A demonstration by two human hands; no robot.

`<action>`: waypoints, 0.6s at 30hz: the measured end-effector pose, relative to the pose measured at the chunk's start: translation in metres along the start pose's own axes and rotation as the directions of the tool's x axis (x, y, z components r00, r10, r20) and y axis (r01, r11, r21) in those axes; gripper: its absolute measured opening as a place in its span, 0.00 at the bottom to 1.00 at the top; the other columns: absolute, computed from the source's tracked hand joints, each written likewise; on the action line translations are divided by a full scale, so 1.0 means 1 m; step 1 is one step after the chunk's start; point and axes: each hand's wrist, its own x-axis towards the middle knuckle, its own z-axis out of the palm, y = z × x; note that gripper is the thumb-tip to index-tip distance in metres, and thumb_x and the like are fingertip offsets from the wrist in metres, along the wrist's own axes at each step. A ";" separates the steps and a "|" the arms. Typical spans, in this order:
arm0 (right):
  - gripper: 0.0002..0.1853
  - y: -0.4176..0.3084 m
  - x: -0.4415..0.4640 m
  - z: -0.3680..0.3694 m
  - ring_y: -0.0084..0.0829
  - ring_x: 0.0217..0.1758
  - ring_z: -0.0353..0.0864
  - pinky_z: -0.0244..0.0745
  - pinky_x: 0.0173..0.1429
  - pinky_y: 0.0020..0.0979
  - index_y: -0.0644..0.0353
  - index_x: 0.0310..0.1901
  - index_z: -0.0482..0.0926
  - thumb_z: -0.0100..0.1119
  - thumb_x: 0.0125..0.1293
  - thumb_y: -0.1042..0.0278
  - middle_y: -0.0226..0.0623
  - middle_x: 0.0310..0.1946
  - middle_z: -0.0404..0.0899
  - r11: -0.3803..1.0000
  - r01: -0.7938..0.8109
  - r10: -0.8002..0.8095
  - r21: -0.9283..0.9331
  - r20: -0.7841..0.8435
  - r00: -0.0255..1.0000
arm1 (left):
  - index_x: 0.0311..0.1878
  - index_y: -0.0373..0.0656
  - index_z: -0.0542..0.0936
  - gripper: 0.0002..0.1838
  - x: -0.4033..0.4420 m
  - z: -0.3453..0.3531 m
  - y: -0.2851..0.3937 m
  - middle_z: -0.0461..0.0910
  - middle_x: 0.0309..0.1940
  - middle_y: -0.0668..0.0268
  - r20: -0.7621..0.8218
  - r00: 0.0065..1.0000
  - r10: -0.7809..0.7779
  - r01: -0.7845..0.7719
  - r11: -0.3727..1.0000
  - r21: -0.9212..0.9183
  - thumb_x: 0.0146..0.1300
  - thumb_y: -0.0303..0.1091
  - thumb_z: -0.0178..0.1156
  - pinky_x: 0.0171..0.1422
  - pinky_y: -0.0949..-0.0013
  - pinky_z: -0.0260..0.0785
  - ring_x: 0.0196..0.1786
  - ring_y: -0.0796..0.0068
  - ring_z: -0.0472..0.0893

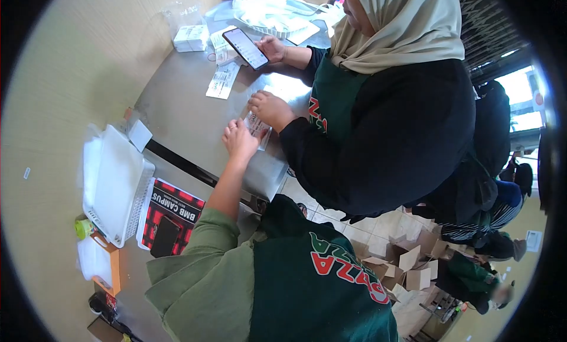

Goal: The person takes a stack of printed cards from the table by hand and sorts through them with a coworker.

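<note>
My left hand [240,141], a ring on one finger, reaches up over the metal table [177,88]. Its fingers and thumb are closed around the near side of a printed paper slip [257,127]. From the other side, a co-worker's hand [273,110] in a black sleeve rests on the same slip. The co-worker's other hand [271,48] holds a phone [245,48] with a lit screen. Beside it lie more printed slips [223,81]. My right hand is out of the picture.
A wrapped stack of slips [191,38] sits by the wall. White baskets [121,185], a notebook [176,201] with a dark phone [165,235] on it, and an orange tray [112,262] stand at left. Open cardboard boxes [407,268] lie on the floor; other people stand beyond.
</note>
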 end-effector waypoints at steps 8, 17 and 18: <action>0.10 0.029 0.029 0.005 0.28 0.51 0.71 0.63 0.58 0.28 0.52 0.35 0.79 0.50 0.53 0.65 0.27 0.39 0.77 0.990 -0.080 0.067 -0.118 -0.113 0.991 | 0.56 0.39 0.67 0.33 0.036 0.044 0.044 0.69 0.53 0.58 0.086 0.996 -0.030 0.016 0.987 0.157 0.51 0.50 0.60 0.59 0.51 0.58 0.61 0.62 0.64; 0.08 0.042 0.052 0.003 0.29 0.51 0.72 0.64 0.58 0.29 0.51 0.34 0.79 0.51 0.54 0.65 0.27 0.38 0.77 0.992 -0.035 0.020 -0.120 -0.123 0.992 | 0.41 0.43 0.74 0.10 0.074 0.085 0.024 0.75 0.46 0.63 0.004 0.974 0.228 -0.213 0.901 0.379 0.59 0.36 0.50 0.46 0.58 0.68 0.50 0.66 0.73; 0.08 0.044 0.054 0.001 0.29 0.51 0.72 0.64 0.58 0.29 0.51 0.34 0.79 0.51 0.54 0.65 0.27 0.38 0.77 0.992 -0.029 0.014 -0.120 -0.119 0.993 | 0.41 0.44 0.74 0.10 0.078 0.086 0.025 0.75 0.45 0.63 0.003 0.967 0.256 -0.239 0.898 0.369 0.59 0.36 0.50 0.46 0.59 0.68 0.49 0.66 0.73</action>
